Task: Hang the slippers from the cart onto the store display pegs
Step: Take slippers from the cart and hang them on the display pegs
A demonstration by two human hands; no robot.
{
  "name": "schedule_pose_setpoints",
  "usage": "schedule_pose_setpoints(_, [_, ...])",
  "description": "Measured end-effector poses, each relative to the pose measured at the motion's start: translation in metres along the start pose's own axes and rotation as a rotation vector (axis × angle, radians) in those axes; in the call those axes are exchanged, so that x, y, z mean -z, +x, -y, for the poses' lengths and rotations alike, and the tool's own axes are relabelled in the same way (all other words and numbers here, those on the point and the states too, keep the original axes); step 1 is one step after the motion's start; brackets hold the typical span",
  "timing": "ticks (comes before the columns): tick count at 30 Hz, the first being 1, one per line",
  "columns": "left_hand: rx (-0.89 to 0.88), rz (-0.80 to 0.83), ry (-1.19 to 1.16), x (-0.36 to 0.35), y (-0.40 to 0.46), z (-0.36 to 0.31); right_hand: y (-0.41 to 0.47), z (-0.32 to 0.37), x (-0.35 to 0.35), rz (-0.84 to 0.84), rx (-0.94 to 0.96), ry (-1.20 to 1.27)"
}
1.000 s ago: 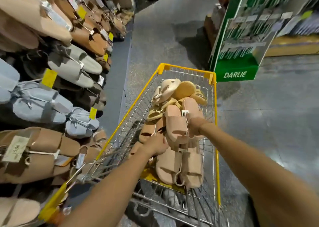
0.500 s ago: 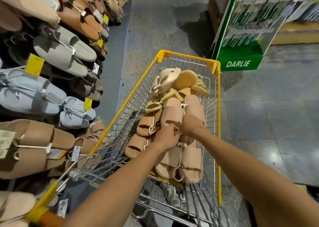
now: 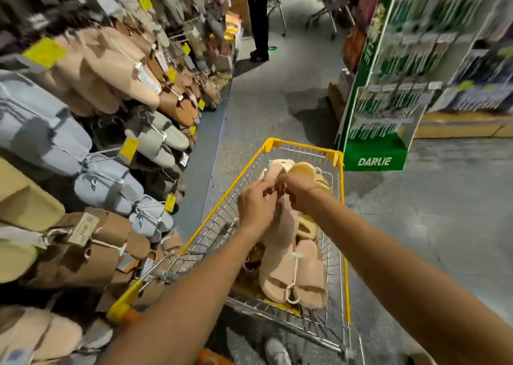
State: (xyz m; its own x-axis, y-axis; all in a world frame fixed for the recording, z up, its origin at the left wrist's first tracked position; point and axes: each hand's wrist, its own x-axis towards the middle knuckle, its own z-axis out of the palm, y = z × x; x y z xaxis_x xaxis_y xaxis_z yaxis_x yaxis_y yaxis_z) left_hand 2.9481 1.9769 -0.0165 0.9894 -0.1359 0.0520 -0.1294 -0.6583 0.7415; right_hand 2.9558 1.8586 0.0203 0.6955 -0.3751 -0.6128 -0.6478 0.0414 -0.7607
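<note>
A pale pink foam slipper pair [image 3: 280,223] is held above the yellow-rimmed wire cart [image 3: 302,147], gripped at the top by curled fingers of left hand [image 3: 256,205] and right hand [image 3: 298,191]

A shop aisle. A yellow-rimmed wire cart [image 3: 302,145] stands on the grey floor [image 3: 277,98]. Left of the cart, display pegs [image 3: 108,151] carry rows of slippers [image 3: 116,187] with yellow price tags [image 3: 129,148]. Right of it stands a green "DARLIE" product stand [image 3: 374,156]; beyond it, another trolley [image 3: 277,1].
</note>
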Motion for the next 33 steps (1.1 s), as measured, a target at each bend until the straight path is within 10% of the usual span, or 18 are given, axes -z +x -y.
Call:
schedule_pose_setpoints(8, [-0.268, -0.262, 0.116, 0.133, -0.035, -0.034, -0.139, 0.051, -0.037, 0.189, 0.218, 0.238])
schedule_pose_setpoints(19, [-0.337, -0.67, 0.25, 0.328, -0.121, -0.072, -0.303, 0.089, -0.084, -0.03, 1.308, -0.576])
schedule_pose_setpoints(33, [-0.398, -1.179, 0.379, 0.607, -0.302, -0.158, -0.579, 0.188, -0.175, 0.334, 1.821, -0.045])
